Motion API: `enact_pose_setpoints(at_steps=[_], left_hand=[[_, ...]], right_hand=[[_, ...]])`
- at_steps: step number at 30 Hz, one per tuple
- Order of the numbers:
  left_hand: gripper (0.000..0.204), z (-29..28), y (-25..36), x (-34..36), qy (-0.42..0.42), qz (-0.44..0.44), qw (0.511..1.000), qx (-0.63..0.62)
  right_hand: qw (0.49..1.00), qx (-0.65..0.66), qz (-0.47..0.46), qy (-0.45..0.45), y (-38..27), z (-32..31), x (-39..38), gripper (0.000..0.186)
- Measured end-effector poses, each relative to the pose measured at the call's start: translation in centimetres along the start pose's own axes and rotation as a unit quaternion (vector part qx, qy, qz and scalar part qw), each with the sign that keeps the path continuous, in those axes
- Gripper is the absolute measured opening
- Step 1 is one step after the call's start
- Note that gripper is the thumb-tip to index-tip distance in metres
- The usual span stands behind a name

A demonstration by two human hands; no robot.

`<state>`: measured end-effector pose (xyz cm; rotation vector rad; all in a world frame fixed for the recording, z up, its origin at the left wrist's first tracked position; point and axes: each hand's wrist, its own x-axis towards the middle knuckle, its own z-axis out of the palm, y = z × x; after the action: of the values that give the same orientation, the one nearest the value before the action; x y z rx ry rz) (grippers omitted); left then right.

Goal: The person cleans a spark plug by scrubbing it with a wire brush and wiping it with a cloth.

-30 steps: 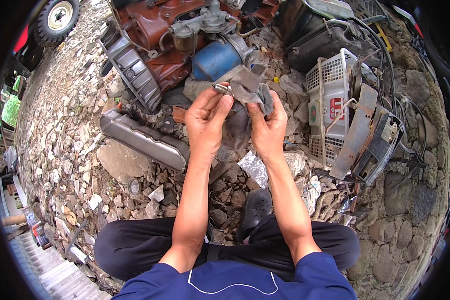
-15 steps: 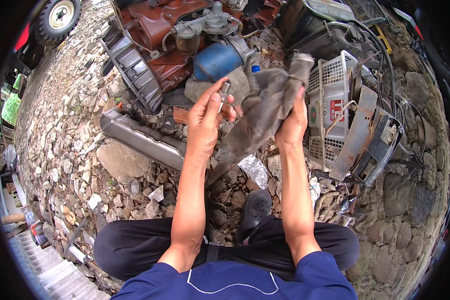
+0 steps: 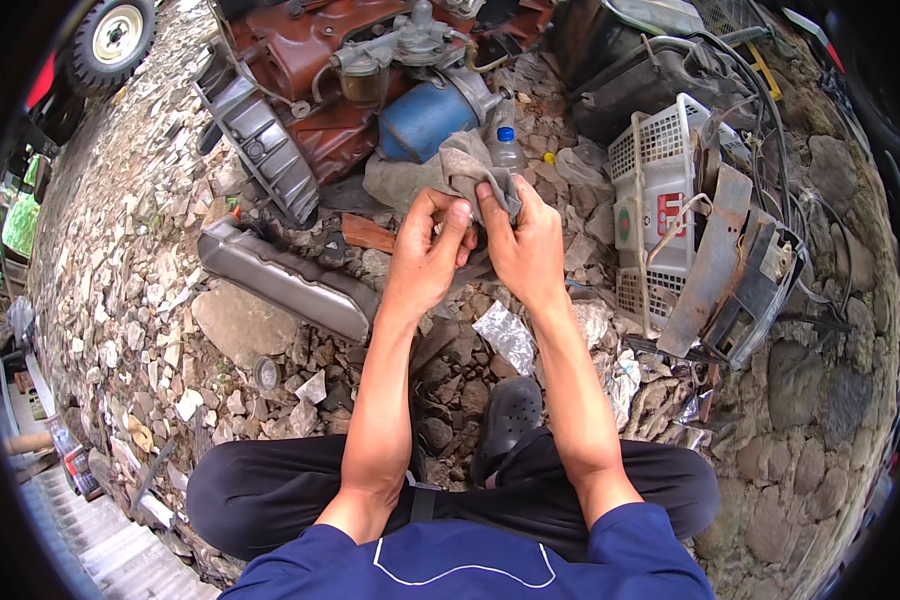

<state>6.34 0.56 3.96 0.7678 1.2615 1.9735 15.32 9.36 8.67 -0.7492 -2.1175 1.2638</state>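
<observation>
Both hands meet in front of me over the stony ground. My right hand (image 3: 526, 248) is closed on a grey rag (image 3: 464, 166), its thumb pressing a fold down. My left hand (image 3: 428, 252) is closed in a pinch right beside it, on the small metal fitting that the earlier picture shows. Fingers and cloth now cover nearly all of that fitting. Just beyond the rag stand a clear bottle with a blue cap (image 3: 507, 150) and a blue canister-shaped filter (image 3: 422, 120).
A rusty red engine block (image 3: 345, 140) lies at the back, a ribbed metal housing (image 3: 260, 140) at its left. Nearer is a long metal cover (image 3: 285, 280). On the right, a white plastic crate (image 3: 658, 165) holds metal parts. Crumpled foil (image 3: 506, 338) lies below my hands.
My right hand has brought the rag leftward, against the left hand. The metal fitting, plainly visible before in my left fingers, is now mostly covered. The bottle shows more fully.
</observation>
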Motion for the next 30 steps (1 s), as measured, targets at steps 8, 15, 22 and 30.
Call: enact_pose_setpoints(at_steps=[8,15,22,30], left_hand=[[0.014,-1.2,0.9,0.0,-0.037,-0.120,0.982,-0.138],[0.016,-0.3,-0.2,-0.1,-0.039,0.002,0.994,0.103],[0.016,-1.6,-0.7,0.4,-0.058,-0.052,0.997,0.021],[0.017,-0.7,-0.9,-0.1,-0.062,0.068,0.963,0.252]], right_hand=[[0.984,0.029,-0.178,-0.004,3.0,-0.3,0.4,0.025],[0.993,0.102,0.052,-0.025,3.5,0.1,1.1,0.025],[0.991,0.076,-0.106,-0.011,3.5,0.1,0.2,0.019],[0.946,0.262,0.160,-0.102,3.7,-1.2,1.0,0.027]])
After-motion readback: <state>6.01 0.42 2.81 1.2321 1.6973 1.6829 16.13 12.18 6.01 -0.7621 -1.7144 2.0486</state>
